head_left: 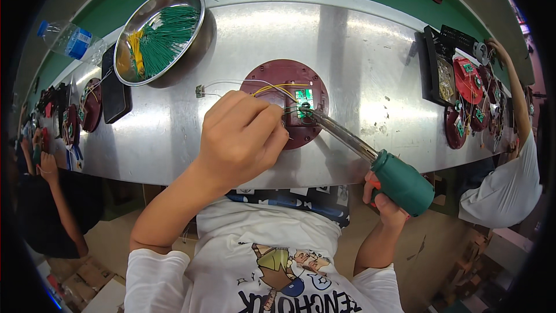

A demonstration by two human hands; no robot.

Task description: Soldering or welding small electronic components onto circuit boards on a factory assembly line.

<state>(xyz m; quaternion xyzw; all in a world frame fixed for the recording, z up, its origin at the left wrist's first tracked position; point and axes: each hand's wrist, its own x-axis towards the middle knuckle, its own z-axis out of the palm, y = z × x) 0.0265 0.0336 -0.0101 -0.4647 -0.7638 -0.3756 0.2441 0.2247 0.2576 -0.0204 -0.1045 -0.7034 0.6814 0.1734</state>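
Observation:
A round maroon plastic housing (272,72) lies on the metal bench in front of me, with a small green circuit board (303,95) in its middle. Closed in a pinch at the board's left side, my left hand (237,133) holds a thin dark wire (291,109) whose end reaches the board. My right hand (387,207) grips a green soldering gun (403,181), and its metal tip touches or nearly touches the board beside that wire. Yellow and white leads (272,88) run across the housing. A small connector (200,91) lies on the bench to the left.
A steel bowl (200,35) of green and yellow wires stands back left, near a plastic bottle (72,40) and a black tray (116,90). Black trays (431,69) and more red housings (468,80) crowd the right. Co-workers sit on both sides; a green belt runs behind.

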